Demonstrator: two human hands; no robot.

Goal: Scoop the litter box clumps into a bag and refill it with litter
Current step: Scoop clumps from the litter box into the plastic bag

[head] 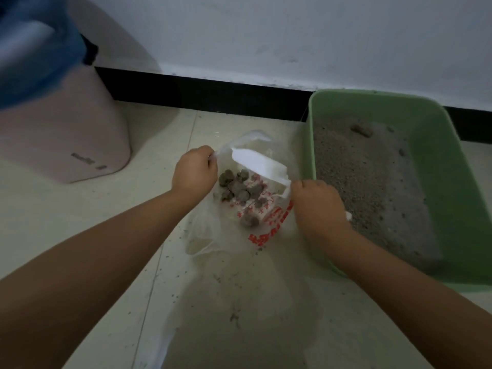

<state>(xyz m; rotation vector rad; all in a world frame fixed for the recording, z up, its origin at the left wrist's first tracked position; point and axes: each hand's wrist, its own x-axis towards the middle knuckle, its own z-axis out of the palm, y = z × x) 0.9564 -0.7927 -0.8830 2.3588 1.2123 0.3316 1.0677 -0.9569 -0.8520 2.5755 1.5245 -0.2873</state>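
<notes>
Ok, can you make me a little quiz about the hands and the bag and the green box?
1. True or false: both hands grip the plastic bag.
2. Where do most clumps lie? A) in the bag B) on the floor C) in the pink bin
3. Fill in: the green litter box sits on the person's ___ side.

Key:
1. True: the left hand and right hand each pinch a handle.
2. A
3. right

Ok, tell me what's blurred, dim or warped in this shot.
Head view: dim overall; the blue-lined pink bin at top left is smeared; the black baseboard bows from the wide lens; the clumps in the plastic bag and the green litter box read fairly sharp.
</notes>
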